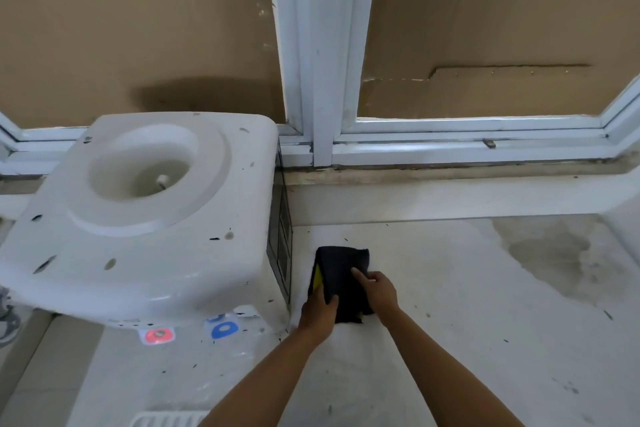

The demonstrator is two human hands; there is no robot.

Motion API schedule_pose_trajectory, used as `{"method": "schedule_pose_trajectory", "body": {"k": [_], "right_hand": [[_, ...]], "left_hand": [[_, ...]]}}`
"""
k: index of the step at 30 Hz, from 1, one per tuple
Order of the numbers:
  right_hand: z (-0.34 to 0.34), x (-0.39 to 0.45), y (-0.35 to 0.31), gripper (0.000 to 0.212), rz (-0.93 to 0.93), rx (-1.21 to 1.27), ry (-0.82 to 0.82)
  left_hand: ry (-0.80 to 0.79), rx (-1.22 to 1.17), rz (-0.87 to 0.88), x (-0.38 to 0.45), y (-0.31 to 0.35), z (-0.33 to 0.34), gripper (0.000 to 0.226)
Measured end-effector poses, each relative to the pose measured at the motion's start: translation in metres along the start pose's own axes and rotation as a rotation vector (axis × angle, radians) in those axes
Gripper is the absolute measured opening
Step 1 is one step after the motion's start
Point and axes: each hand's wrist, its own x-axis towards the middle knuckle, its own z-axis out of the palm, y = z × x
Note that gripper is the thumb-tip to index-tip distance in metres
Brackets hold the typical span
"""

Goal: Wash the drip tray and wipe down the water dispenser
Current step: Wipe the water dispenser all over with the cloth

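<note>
A white water dispenser (145,211) with no bottle stands at the left on the counter, its top speckled with dark marks, its red tap (157,335) and blue tap (223,328) showing below the front. To its right lies a folded black cloth with a yellow side (341,270). My left hand (318,314) grips the cloth's near left edge, thumb on top. My right hand (377,289) rests on the cloth with the index finger stretched across it. A white slotted drip tray (166,419) shows partly at the bottom edge.
The pale counter (450,322) is stained dark at the far right (554,253). A white window frame (322,45) and sill run behind, with brown board covering the panes. The dispenser's black rear grille (281,239) faces the cloth.
</note>
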Motion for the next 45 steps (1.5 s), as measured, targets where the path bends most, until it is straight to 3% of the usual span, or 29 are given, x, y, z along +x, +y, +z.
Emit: {"method": "schedule_pose_trajectory", "body": {"k": [4,11,18,23,26,30,34,37,42,45], "right_hand": [[0.008,-0.013,-0.002,0.040,-0.149,0.178,0.056],[-0.008,-0.092,-0.008,0.035,-0.220,0.415,-0.027],[-0.017,-0.174,-0.007,0.031,-0.211,0.616,-0.263],[-0.004,-0.207,-0.005,0.016,-0.306,0.617,-0.108],[0.019,-0.224,-0.002,0.023,-0.243,0.729,-0.114],[0.070,-0.230,0.018,0.044,0.111,1.185,-0.233],[0.114,-0.229,0.023,0.058,0.473,1.292,-0.280],[0.141,-0.236,0.009,0.058,0.475,1.239,-0.308],[0.176,-0.236,-0.021,0.048,0.477,1.192,-0.228],[0.192,-0.230,-0.039,0.044,0.439,1.132,-0.144]], "left_hand": [[-0.054,-0.102,0.005,-0.015,0.000,-0.010,0.051],[0.008,-0.320,-0.038,-0.041,0.005,-0.026,0.056],[-0.217,-0.521,-0.056,-0.096,0.002,-0.043,0.066],[-0.401,-0.465,-0.075,-0.130,-0.020,-0.056,0.083],[-0.448,-0.478,-0.117,-0.150,-0.038,-0.072,0.087],[-0.335,-0.455,-0.130,-0.167,-0.067,-0.107,0.072],[-0.159,-0.386,-0.094,-0.171,-0.106,-0.159,0.053],[-0.010,-0.476,-0.066,-0.170,-0.133,-0.197,0.047],[0.394,-0.636,-0.005,-0.149,-0.156,-0.247,0.026],[0.494,-0.643,-0.028,-0.131,-0.153,-0.270,0.032]]}}
